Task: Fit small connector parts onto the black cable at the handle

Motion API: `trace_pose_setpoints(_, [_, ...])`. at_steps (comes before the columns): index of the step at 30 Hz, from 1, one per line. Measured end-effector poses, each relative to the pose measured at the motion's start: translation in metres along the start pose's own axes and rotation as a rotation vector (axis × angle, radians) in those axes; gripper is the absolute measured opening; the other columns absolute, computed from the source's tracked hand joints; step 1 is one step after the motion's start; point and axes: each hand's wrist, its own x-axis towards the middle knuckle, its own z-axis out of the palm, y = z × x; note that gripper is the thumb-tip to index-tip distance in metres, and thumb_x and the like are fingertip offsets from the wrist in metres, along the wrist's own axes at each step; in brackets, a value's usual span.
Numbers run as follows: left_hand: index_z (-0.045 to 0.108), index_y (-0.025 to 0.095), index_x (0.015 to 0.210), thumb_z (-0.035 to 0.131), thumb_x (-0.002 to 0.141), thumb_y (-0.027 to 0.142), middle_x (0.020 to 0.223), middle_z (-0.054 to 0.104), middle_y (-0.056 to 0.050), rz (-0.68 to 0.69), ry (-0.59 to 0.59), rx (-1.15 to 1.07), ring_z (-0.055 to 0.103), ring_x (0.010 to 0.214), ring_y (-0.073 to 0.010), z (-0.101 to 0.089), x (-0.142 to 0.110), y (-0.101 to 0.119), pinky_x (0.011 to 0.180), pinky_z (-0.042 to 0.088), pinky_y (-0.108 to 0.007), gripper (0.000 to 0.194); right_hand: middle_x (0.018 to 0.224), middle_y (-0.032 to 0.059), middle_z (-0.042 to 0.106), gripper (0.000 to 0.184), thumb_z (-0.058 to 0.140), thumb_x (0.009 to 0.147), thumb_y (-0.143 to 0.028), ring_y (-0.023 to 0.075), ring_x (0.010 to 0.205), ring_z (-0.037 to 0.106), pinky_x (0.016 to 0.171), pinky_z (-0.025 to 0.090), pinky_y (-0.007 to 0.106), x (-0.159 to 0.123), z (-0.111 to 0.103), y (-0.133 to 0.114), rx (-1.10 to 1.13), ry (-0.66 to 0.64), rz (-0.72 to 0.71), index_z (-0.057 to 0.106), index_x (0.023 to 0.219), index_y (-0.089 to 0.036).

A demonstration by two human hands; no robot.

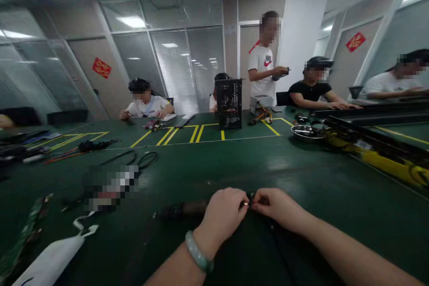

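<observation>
My left hand (223,212), with a pale green bangle (197,250) at its wrist, is closed in a pinch near the table's middle. Facing it, my right hand (278,208) pinches too. Between the fingertips of both sits a small dark piece (251,199) with a shiny metal glint at its left; its kind is too small to make out. To the left of my left hand lies a dark cylindrical tool (181,210), partly covered by that hand and blurred. A thin dark cable (281,246) runs along the table below my right hand.
On the green table (187,165), a white pouch (50,259) and a circuit board (28,232) lie at left. A black computer case (229,103) stands at the back. A metal bowl (306,132) and yellow-black equipment (385,165) are at right. Several people sit or stand around.
</observation>
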Motion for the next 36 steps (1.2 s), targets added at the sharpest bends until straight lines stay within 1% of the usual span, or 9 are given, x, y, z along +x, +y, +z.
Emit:
trace_pose_setpoints(3, [0.064,0.024,0.093,0.058,0.085,0.021,0.098,0.066,0.0,0.006,-0.008,-0.001,0.059,0.092,-0.0203,-0.0004,-0.0008,0.0009,0.086,0.042,-0.035,0.01,0.075,-0.002,0.069,0.01,0.062,0.084,-0.028,0.0144,0.068,0.061,0.058,0.039,0.02,0.0024,-0.0008,-0.0025,0.019,0.0,-0.016,0.069,0.086,-0.021])
trace_pose_setpoints(6, [0.062,0.025,0.094,0.058,0.086,0.022,0.095,0.065,0.001,-0.01,-0.008,0.006,0.058,0.09,-0.0196,-0.001,-0.0013,0.0014,0.082,0.042,-0.034,0.01,0.075,-0.002,0.068,0.009,0.061,0.084,-0.026,0.014,0.067,0.06,0.058,0.04,0.02,0.0027,-0.001,-0.0043,0.047,0.002,-0.015,0.068,0.086,-0.02])
trace_pose_setpoints(10, [0.058,0.027,0.099,0.066,0.083,0.03,0.092,0.063,0.003,-0.077,0.0,0.002,0.058,0.085,-0.0196,-0.0015,-0.0016,0.0012,0.076,0.042,-0.033,0.018,0.072,-0.0026,0.067,0.007,0.062,0.083,-0.024,0.013,0.065,0.059,0.056,0.04,0.019,0.0014,-0.0009,-0.0044,0.068,0.015,-0.009,0.066,0.082,-0.019])
trace_pose_setpoints(13, [0.057,0.025,0.094,0.069,0.081,0.035,0.089,0.062,0.003,-0.108,-0.004,-0.005,0.057,0.082,-0.0198,-0.0014,-0.0012,0.0008,0.072,0.041,-0.033,0.02,0.072,-0.0029,0.066,0.005,0.062,0.083,-0.023,0.013,0.066,0.06,0.057,0.04,0.019,0.0007,-0.0009,-0.0029,0.067,0.022,-0.022,0.066,0.082,-0.02])
trace_pose_setpoints(16, [0.056,0.024,0.09,0.068,0.082,0.036,0.089,0.062,0.002,-0.092,-0.011,-0.012,0.057,0.082,-0.0199,-0.0016,-0.0011,0.0007,0.072,0.041,-0.032,0.019,0.076,-0.0028,0.067,0.005,0.061,0.083,-0.022,0.0131,0.068,0.06,0.058,0.041,0.019,0.0002,-0.001,-0.002,0.075,0.003,-0.023,0.066,0.084,-0.02])
trace_pose_setpoints(21, [0.057,0.025,0.092,0.065,0.083,0.028,0.091,0.062,0.002,-0.049,-0.028,0.001,0.056,0.087,-0.0196,-0.0039,-0.0019,0.002,0.077,0.041,-0.033,0.012,0.072,-0.0033,0.066,0.005,0.062,0.083,-0.023,0.0126,0.065,0.059,0.057,0.04,0.019,0.0006,-0.001,-0.0029,0.058,0.016,-0.027,0.067,0.082,-0.02])
trace_pose_setpoints(25, [0.056,0.026,0.1,0.059,0.083,0.019,0.093,0.061,0.002,-0.05,-0.036,0.008,0.056,0.087,-0.0187,-0.0054,-0.0024,0.0027,0.079,0.042,-0.032,0.018,0.073,-0.0031,0.066,0.005,0.062,0.083,-0.023,0.0125,0.066,0.059,0.058,0.04,0.019,0.0005,-0.0015,-0.0046,0.052,0.011,-0.036,0.067,0.082,-0.02])
trace_pose_setpoints(30, [0.057,0.024,0.097,0.055,0.083,0.019,0.094,0.062,0.0,-0.066,-0.031,0.018,0.057,0.088,-0.0191,-0.0026,-0.0024,0.001,0.081,0.043,-0.033,0.014,0.069,-0.0037,0.063,0.005,0.063,0.083,-0.023,0.0117,0.062,0.056,0.055,0.037,0.019,0.0016,-0.0005,-0.0023,0.014,0.036,-0.048,0.066,0.082,-0.02])
trace_pose_setpoints(36, [0.057,0.025,0.099,0.055,0.084,0.018,0.1,0.063,0.001,-0.02,-0.012,0.008,0.058,0.093,-0.0183,-0.0027,-0.0023,0.0018,0.087,0.043,-0.034,0.016,0.067,-0.0038,0.062,0.005,0.062,0.083,-0.024,0.0117,0.061,0.056,0.054,0.037,0.019,0.0047,0.0026,0.0051,0.019,0.043,-0.056,0.065,0.081,-0.02])
